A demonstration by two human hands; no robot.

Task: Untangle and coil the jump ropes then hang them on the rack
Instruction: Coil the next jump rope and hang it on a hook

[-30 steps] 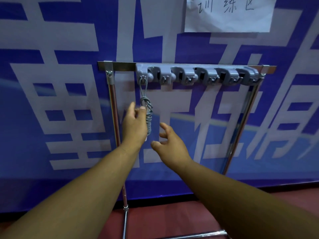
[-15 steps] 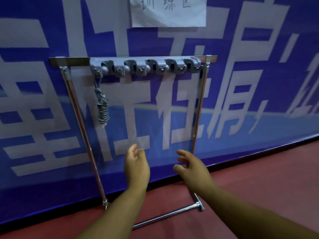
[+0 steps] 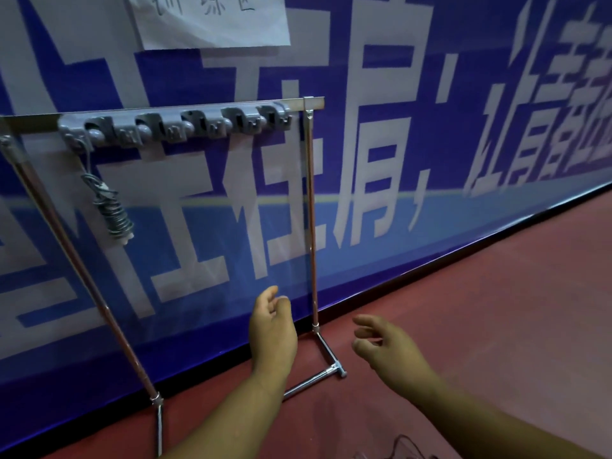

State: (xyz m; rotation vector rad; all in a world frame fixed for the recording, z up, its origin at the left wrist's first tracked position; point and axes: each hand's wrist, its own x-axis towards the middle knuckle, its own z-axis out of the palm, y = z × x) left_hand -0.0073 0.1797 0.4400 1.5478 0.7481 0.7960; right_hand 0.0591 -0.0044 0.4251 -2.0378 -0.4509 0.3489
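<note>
1. Nearest to me, at the very bottom edge of the view, some thin dark loops [image 3: 399, 445] lie on the red floor [image 3: 496, 326]. They are cut off and blurred. I take them for another jump rope waiting its turn, but I cannot tell for sure.

2. Just above them is the right hand [image 3: 389, 347], its grip slack, with fingers loosely curled and spread and nothing in them. The left hand [image 3: 273, 329] hangs a little further forward. Its grip is just as relaxed and also has hold of nothing. Neither hand touches the rack or any rope.

3. Beyond the hands stands the rack [image 3: 311, 210], a bare metal frame with its foot on the floor, close against the wall.

4. Along its top bar runs a grey hook strip [image 3: 172, 127]. One coiled jump rope [image 3: 114, 210] hangs from the hook at the left end. It is wound into a tight bundle, dangles free and is well apart from both hands. The other hooks along the strip carry nothing.

5. Behind it all is the blue banner [image 3: 430, 127] with big white characters, and a paper sheet [image 3: 212, 21] is stuck up above the rack.

6. As I read it, one rope is fully dealt with: untangled, coiled and hung. If those loops by the feet are a rope, the rest of the job is picking it up, working out the tangle, coiling it and putting it on a free hook. How many more ropes there are I cannot see from here.
</note>
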